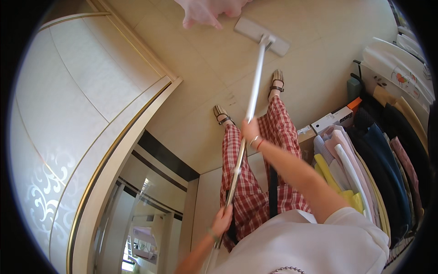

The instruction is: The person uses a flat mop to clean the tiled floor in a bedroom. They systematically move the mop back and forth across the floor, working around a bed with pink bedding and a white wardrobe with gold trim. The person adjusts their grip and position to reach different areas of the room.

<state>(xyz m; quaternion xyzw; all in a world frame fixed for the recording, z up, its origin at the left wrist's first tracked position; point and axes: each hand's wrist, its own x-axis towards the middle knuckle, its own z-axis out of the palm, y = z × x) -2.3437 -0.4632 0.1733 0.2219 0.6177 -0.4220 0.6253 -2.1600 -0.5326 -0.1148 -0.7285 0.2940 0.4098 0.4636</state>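
A flat mop has a long pole, white toward the head and shiny metal nearer me. Its pale rectangular mop head lies on the tiled floor ahead of my feet. My right hand is wrapped round the pole about midway, with a bracelet and a red cord at the wrist. Lower down, close to my left side, my left hand grips the metal part. The pole slants from lower left to upper right, passing over my checked trousers. Its near end runs toward the bottom edge.
Pink fabric hangs above the floor at the top. A white panelled cabinet with gold trim and a mirror stand at left. Several garments hang at right, beside boxes and a white patterned container.
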